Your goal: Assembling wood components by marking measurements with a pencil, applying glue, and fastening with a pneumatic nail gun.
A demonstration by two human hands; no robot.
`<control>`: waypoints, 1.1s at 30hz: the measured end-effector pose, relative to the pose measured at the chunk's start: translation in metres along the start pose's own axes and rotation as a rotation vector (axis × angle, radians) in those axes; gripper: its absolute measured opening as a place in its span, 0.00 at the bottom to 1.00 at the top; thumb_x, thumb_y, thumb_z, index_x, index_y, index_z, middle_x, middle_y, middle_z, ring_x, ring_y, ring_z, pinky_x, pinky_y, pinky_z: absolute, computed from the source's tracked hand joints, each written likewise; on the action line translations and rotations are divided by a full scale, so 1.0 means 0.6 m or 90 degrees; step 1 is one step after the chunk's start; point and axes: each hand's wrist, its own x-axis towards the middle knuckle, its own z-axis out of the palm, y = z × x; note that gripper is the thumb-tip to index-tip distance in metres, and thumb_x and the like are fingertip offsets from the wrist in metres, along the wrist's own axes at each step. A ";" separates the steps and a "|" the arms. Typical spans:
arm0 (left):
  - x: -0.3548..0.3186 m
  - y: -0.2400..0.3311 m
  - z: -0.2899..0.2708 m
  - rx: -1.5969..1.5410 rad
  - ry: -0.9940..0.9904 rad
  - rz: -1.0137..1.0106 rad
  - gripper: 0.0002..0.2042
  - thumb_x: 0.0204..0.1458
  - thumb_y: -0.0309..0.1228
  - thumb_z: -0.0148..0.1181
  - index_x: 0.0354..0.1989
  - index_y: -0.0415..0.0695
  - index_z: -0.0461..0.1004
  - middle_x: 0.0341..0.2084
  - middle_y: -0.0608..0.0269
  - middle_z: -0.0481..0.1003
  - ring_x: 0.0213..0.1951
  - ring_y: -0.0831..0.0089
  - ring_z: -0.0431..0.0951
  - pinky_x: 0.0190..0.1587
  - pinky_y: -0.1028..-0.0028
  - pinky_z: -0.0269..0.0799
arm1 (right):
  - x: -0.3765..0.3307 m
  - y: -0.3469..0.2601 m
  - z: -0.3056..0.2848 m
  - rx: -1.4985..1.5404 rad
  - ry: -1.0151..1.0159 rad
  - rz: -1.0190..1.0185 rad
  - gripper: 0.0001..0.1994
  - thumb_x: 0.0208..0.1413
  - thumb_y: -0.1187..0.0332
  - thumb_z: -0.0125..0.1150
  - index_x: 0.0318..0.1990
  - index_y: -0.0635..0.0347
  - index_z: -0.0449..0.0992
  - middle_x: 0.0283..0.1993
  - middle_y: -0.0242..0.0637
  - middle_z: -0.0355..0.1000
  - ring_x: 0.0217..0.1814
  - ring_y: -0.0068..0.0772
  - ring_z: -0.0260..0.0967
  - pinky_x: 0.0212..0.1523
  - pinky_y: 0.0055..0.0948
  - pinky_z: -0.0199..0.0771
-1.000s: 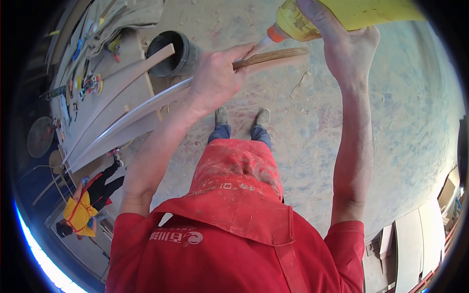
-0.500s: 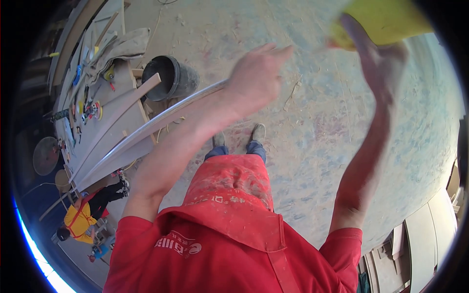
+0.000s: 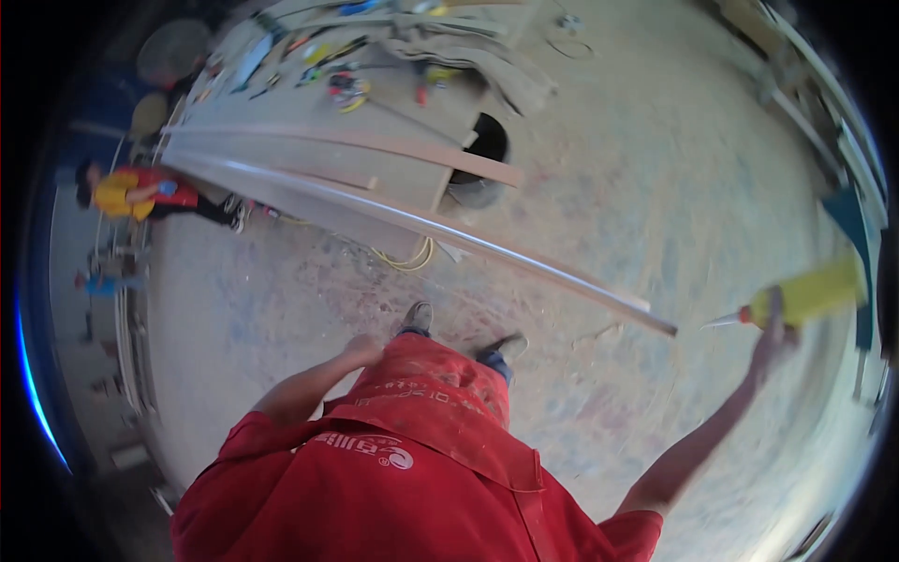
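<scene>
Blurring yellow glue bottle (image 3: 807, 292), hands (image 3: 773, 343)

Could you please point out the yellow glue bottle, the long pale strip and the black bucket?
yellow glue bottle (image 3: 813, 290), head view, on its yellow body
long pale strip (image 3: 524, 256), head view, mid-length
black bucket (image 3: 484, 150), head view, on its dark opening

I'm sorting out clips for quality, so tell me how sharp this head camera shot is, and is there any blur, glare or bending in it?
Head view: motion blur softens the whole frame, most on the right hand and its yellow glue bottle; the long wooden strip bends with the fisheye; a pale sheen runs along the strip; black corners and a blue fringe ring the left rim; daylight is even, shadows faint.
</scene>
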 end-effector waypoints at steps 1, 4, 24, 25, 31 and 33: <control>-0.046 -0.074 -0.009 -0.124 -0.042 -0.021 0.21 0.52 0.46 0.58 0.43 0.40 0.82 0.39 0.40 0.81 0.45 0.47 0.82 0.46 0.54 0.78 | -0.020 -0.078 0.132 -0.025 -0.130 0.000 0.16 0.58 0.63 0.71 0.45 0.68 0.79 0.35 0.35 0.78 0.33 0.22 0.73 0.32 0.25 0.73; -0.025 -0.421 0.259 -0.400 -0.261 -0.323 0.24 0.49 0.52 0.60 0.46 0.47 0.82 0.41 0.45 0.81 0.45 0.48 0.82 0.49 0.58 0.77 | -0.104 -0.279 0.497 -0.284 -0.454 -0.033 0.16 0.58 0.58 0.68 0.43 0.62 0.77 0.26 0.29 0.72 0.26 0.17 0.66 0.24 0.29 0.67; 0.217 -1.143 -0.250 -0.621 0.252 -0.141 0.17 0.49 0.32 0.58 0.49 0.49 0.82 0.34 0.44 0.80 0.36 0.44 0.82 0.40 0.56 0.78 | -0.764 -0.453 1.813 -0.570 -0.849 -0.489 0.20 0.54 0.61 0.69 0.47 0.67 0.73 0.48 0.54 0.73 0.54 0.56 0.71 0.52 0.48 0.75; 0.226 -1.151 -0.272 -0.626 0.247 -0.132 0.17 0.49 0.32 0.58 0.49 0.49 0.82 0.34 0.44 0.80 0.36 0.44 0.82 0.40 0.56 0.78 | -0.758 -0.455 1.823 -0.582 -0.846 -0.488 0.20 0.54 0.61 0.69 0.47 0.67 0.73 0.48 0.54 0.73 0.54 0.56 0.71 0.52 0.48 0.75; 0.169 -1.152 -0.452 -0.655 0.296 0.054 0.13 0.54 0.28 0.57 0.47 0.43 0.79 0.32 0.44 0.79 0.35 0.47 0.82 0.37 0.59 0.76 | -0.716 -0.583 1.790 -0.440 -0.887 -0.323 0.22 0.56 0.60 0.68 0.50 0.71 0.76 0.42 0.43 0.78 0.43 0.33 0.77 0.47 0.34 0.77; 0.134 -1.139 -0.528 -0.751 0.442 0.149 0.13 0.55 0.25 0.59 0.49 0.41 0.80 0.33 0.44 0.81 0.34 0.55 0.83 0.37 0.64 0.77 | -0.709 -0.658 1.752 -0.409 -0.901 -0.232 0.21 0.57 0.61 0.68 0.50 0.71 0.77 0.40 0.40 0.79 0.41 0.28 0.77 0.45 0.31 0.77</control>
